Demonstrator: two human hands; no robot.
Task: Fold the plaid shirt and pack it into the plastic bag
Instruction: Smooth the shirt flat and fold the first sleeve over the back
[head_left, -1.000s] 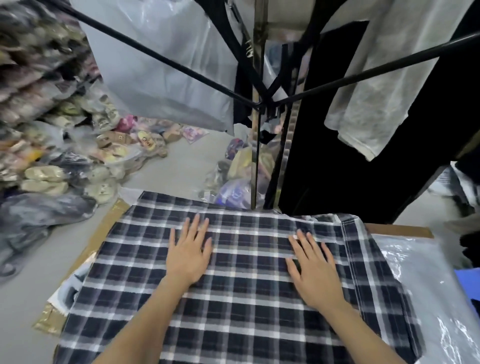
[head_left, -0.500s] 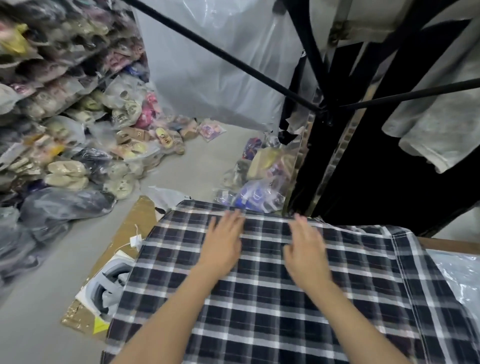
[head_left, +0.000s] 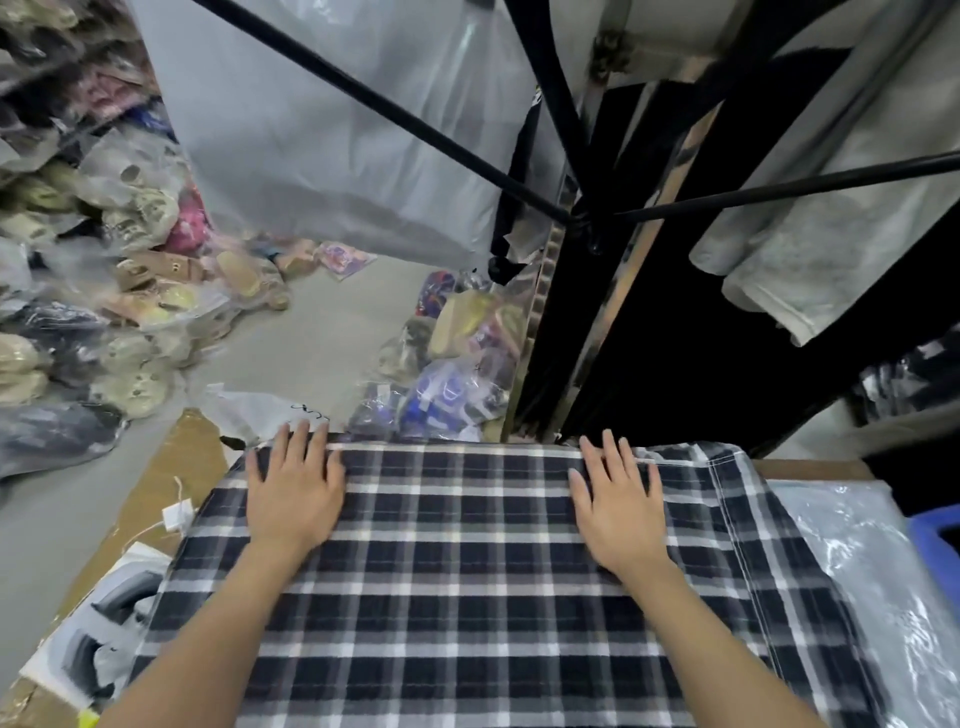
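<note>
**Grip state.** The left grip (head_left: 293, 488) lay palm down with its fingers straight and slightly spread, holding nothing. It rested flat on the far-left part of the plaid shirt (head_left: 467, 597), with the fingertips reaching the shirt's far edge. The right grip (head_left: 618, 506) lay the same way on the far-right part of the cloth: fingers extended, palm flat, nothing clasped. The two grips were well apart, with bare plaid between them, and both forearms ran in from the near edge of the view.

**Task objects.** The shirt, in dark navy, grey and white checks, was spread flat across the desk (head_left: 156, 483). A stitched hem ran down its right side. The plastic bag (head_left: 872, 571), clear and glossy, lay flat on the desk to the right and met the shirt's right edge. Nothing of the shirt was inside it.

**Surroundings.**
- A small white tag (head_left: 176, 517) on a thin string lay on the brown desk surface just left of the shirt.
- A printed sheet (head_left: 104, 623) lay nearer, partly under the cloth.
- A blue object (head_left: 935, 535) showed at the right edge.
- Beyond the desk, packaged goods (head_left: 104, 260) were heaped along the left of the grey floor (head_left: 322, 322).
- More bagged items (head_left: 457, 374) were piled by a black rack.
- Black rods (head_left: 363, 104) crossed overhead, and a pale grey garment (head_left: 831, 208) hung at the upper right.
</note>
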